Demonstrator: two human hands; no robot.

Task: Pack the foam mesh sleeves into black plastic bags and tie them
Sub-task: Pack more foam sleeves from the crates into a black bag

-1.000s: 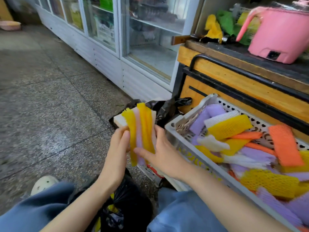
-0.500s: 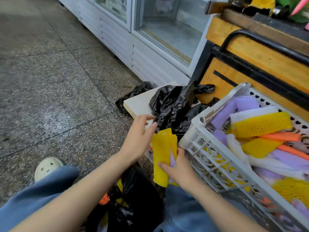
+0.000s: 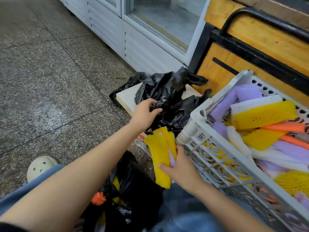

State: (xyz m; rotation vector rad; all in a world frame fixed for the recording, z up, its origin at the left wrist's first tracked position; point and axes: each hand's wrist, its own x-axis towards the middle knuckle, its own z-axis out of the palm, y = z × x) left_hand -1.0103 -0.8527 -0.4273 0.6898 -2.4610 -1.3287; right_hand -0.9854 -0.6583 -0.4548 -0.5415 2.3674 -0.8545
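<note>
Foam mesh sleeves mostly heaped in the grey crate on the right, yellow, purple, white and orange all jumbled together.

Way off to the crate's left, a pale clog on the speckled stone floor. Closer to the crate and low down between the blue-jeaned knees, a stuffed black bag with yellow and orange sleeves showing through the top.

Up and left of the crate's near corner, left hand stretched out, fingers curled into a crumpled heap of black plastic bags, gripping a fold. Heap sitting on a pale board, right up against the crate's left end.

Just beside the near corner, a bundle of yellow sleeves with a bit of purple tucked in, standing roughly upright. Right hand wrapped around the bundle's lower half, thumb across the front, back of the hand almost touching the crate's wall.

Inside the crate, a big yellow sleeve lying on top near the far wall, orange ones just under it. Behind the crate, a white glass-door cooler and a wooden cabinet with a black rail.
</note>
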